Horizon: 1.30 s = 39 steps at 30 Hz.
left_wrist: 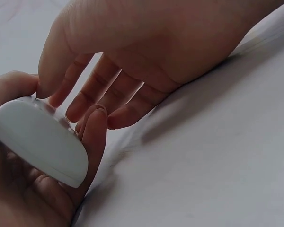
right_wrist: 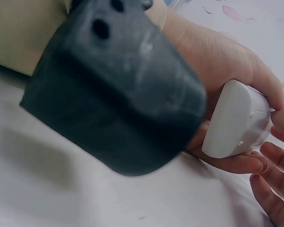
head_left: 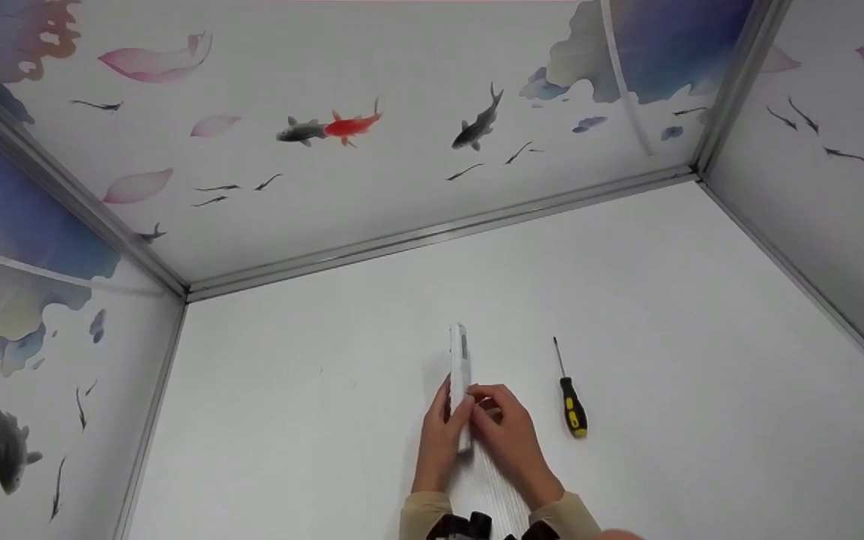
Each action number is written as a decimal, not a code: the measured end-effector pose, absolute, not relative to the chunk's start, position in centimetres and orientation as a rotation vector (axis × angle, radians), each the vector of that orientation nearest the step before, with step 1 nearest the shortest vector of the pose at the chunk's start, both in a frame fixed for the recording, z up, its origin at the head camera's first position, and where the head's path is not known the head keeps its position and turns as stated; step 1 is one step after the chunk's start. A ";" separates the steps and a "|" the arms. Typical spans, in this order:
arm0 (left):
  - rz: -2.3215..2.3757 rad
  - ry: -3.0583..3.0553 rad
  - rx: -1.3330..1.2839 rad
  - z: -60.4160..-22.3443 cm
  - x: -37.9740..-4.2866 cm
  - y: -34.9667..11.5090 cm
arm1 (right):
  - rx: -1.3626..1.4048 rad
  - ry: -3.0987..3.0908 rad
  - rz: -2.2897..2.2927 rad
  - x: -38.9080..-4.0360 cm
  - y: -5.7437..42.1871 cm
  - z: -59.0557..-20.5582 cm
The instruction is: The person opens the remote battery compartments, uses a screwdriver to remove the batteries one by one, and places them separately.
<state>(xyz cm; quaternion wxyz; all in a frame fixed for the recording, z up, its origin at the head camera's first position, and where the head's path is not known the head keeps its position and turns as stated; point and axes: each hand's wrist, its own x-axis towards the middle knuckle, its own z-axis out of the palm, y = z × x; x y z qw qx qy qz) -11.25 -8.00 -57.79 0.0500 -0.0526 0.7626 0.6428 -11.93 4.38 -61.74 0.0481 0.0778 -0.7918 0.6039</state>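
Note:
My left hand (head_left: 436,442) grips a long, slim white casing (head_left: 460,352) that stands on its narrow side, with a grey patch near its far end. In the left wrist view the casing's rounded end (left_wrist: 40,139) lies between my left thumb and fingers. My right hand (head_left: 511,435) is at the casing's right side, its thumb and index fingertips close together against the face. The other right fingers (left_wrist: 90,90) are spread and slightly bent. Small bumps show on that face in the right wrist view; whether the right fingertips pinch anything, I cannot tell.
A black and yellow screwdriver (head_left: 573,409) lies to the right of my hands on the white table (head_left: 289,420), its shaft pointing away. Panels (head_left: 402,60) printed with fish and petals rise at the back and both sides, with metal strips along their edges.

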 end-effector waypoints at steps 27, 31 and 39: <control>1.888 2.242 -0.132 -60.0 -11.6 -8.8 | 0.094 -2.454 1.976 -11.9 4.2 -61.4; 1.882 2.237 -0.122 -58.2 -11.3 -8.7 | 0.065 -2.449 2.021 -11.7 4.1 -60.5; 1.824 2.265 -0.152 -56.6 -10.9 -8.4 | 0.076 -2.471 2.014 -10.8 4.0 -57.6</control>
